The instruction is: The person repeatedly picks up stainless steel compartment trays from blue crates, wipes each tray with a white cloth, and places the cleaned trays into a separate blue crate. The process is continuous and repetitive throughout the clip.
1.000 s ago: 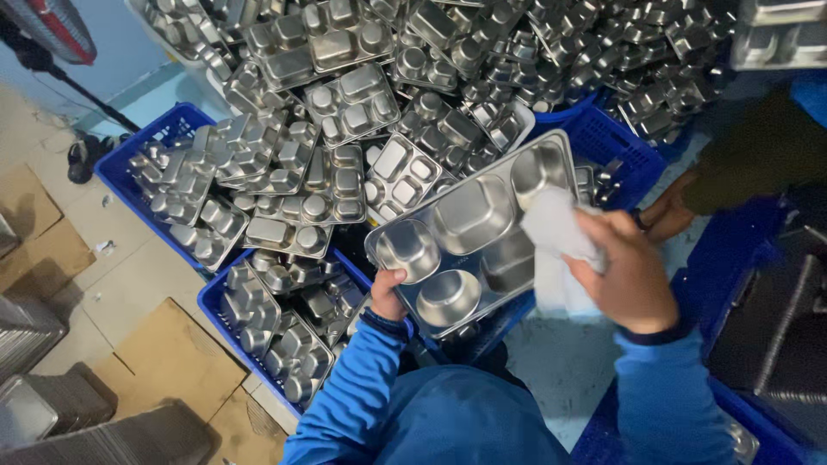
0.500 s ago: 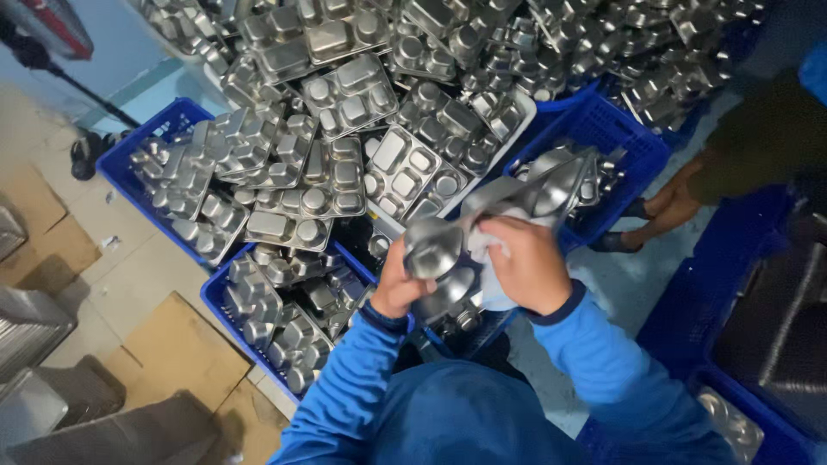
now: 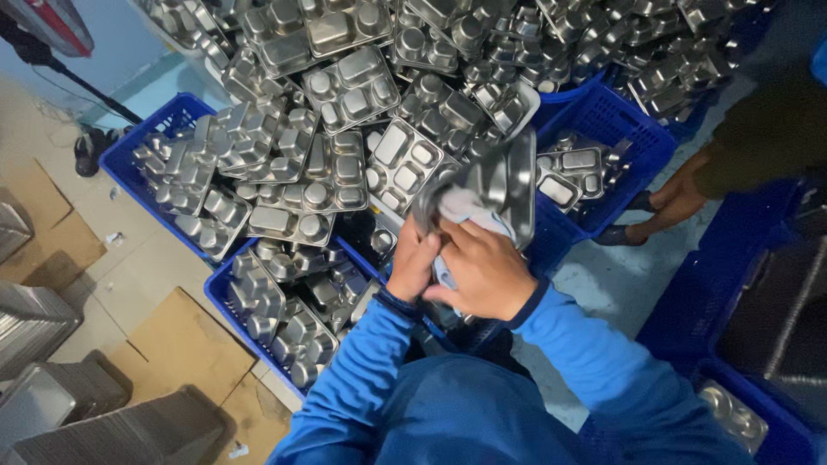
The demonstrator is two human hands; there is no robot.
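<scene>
The person holds a steel tray [image 3: 500, 185] up in front of the chest, above the blue crates [image 3: 603, 129], and both hands meet at its lower end. The left hand [image 3: 415, 263] is closed on the lower edge of the tray and seems to carry its weight, so that the tray stays steady while the other hand works. The right hand [image 3: 482, 271] is clenched around a white cloth [image 3: 461, 207], which is pressed against the tray just above the knuckles; most likely the cloth is bunched like this to give a firm pad for rubbing the metal. The tray is turned nearly on its edge, so only a narrow, dark side of it shows, and it is not possible to tell if the compartments face the cloth or face away. Its long axis runs from the hands upward and a little to the right, away from the person, and the far end points toward the big heap of trays [image 3: 362, 95] beyond the hands. Holding it tilted like this probably lets the cloth reach along the whole length without changing the grip. To the left of the hands and lower, more trays [image 3: 284, 319] lie loosely in another crate [image 3: 226, 288]. To the right of the hands, well apart, another person's foot in a sandal [image 3: 668, 202] rests on the floor [image 3: 603, 293] beside a crate.
</scene>
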